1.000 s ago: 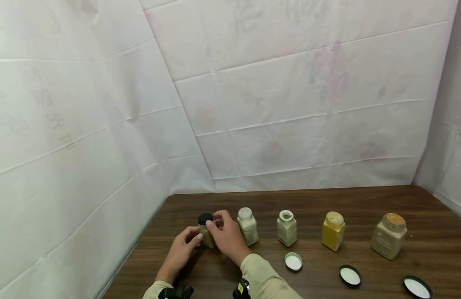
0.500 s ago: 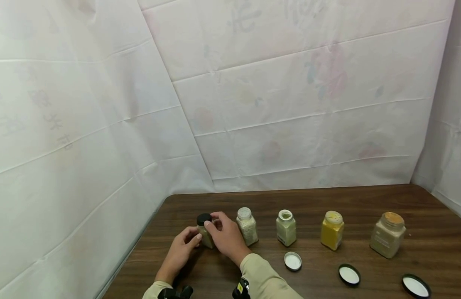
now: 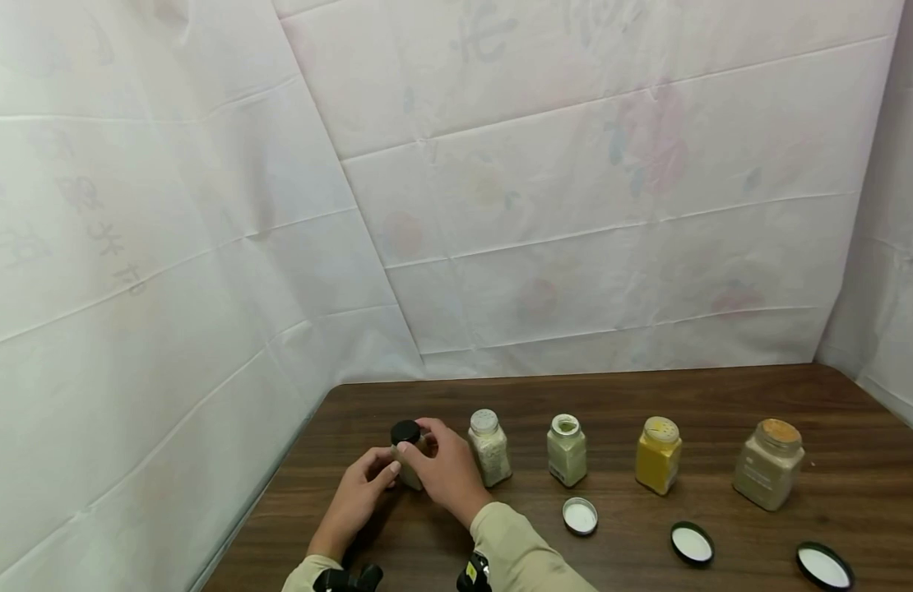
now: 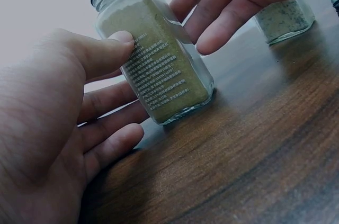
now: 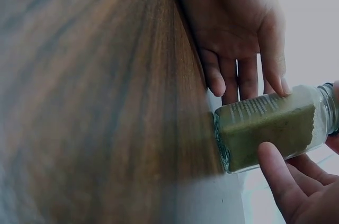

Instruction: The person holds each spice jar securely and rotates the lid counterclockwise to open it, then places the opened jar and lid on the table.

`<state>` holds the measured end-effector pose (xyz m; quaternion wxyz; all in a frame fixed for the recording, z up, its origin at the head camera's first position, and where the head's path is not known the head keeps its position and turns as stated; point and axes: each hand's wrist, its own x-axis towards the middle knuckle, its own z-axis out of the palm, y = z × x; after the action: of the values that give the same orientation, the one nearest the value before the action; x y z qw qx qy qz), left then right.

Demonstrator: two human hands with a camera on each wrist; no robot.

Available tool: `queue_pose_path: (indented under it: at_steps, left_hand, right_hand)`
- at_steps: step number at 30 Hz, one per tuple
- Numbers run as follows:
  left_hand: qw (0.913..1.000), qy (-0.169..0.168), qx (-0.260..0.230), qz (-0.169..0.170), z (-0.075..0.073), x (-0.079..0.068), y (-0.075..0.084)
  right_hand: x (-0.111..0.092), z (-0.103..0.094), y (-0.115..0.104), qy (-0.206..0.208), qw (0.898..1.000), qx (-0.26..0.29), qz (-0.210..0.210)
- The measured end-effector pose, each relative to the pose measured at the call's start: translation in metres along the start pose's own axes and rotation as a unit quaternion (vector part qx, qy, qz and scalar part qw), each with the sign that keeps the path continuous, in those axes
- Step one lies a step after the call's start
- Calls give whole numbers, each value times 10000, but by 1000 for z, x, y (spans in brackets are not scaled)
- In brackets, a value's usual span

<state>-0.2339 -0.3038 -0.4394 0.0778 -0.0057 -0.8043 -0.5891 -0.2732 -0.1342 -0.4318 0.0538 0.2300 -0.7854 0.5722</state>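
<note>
A glass spice jar with greenish-brown powder and printed text stands upright at the table's left, its black lid on top. My left hand holds the jar's body, thumb on the printed side and fingers behind. With thumb and fingers my right hand grips the lid at the rim; its lower fingers extend down beside the glass in the right wrist view. Just right of that hand stands a lidless jar of pale flecked contents.
Farther right stand a lidless green jar, a yellow jar and a larger brownish jar. Before them lie upturned lids: a small one, a middle one and a large one. White sheeting hangs behind the table.
My right thumb has shifted slightly left and down around the lid, and the right wrist has moved a little left. My left hand stays on the jar.
</note>
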Motion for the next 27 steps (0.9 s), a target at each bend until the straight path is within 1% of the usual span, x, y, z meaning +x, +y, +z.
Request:
queue_pose_path:
  at_steps: [1,3,5,6,10,12,13,18,22,27]
  left_hand:
    - [10000,-33,19,-30,0,-2,3]
    - [9999,-54,57,-130,0,-2,3]
    - [9999,-17,89,-128,-1,1,-4]
    - [9999,-16,94,-139,-1,1,-5]
    - [9998,46,183,-80,-2,7,-22]
    - [9997,30,203,-110,-5,7,-22]
    - [9997,46,232,-118,-5,8,-26]
    - [9997,111,172,-104,-6,9,-27]
    - [9999,110,47,2,-5,11,-28]
    - [9997,216,124,41,-2,11,-27]
  right_hand:
    - [0,0,0,9,10000,13,5]
    - [0,0,1,26,10000,20,31]
    - [0,0,2,63,10000,43,59]
    - [0,0,2,83,9999,61,63]
    - [0,1,3,129,9998,136,56]
    - [0,3,1,185,9997,155,-7]
    - [0,2,1,230,9996,148,-46]
    - [-2,2,-3,493,9985,153,-188]
    - [-5,-1,-3,563,9982,166,-130]
    - [-7,-7,-3,674,9972,149,-287]
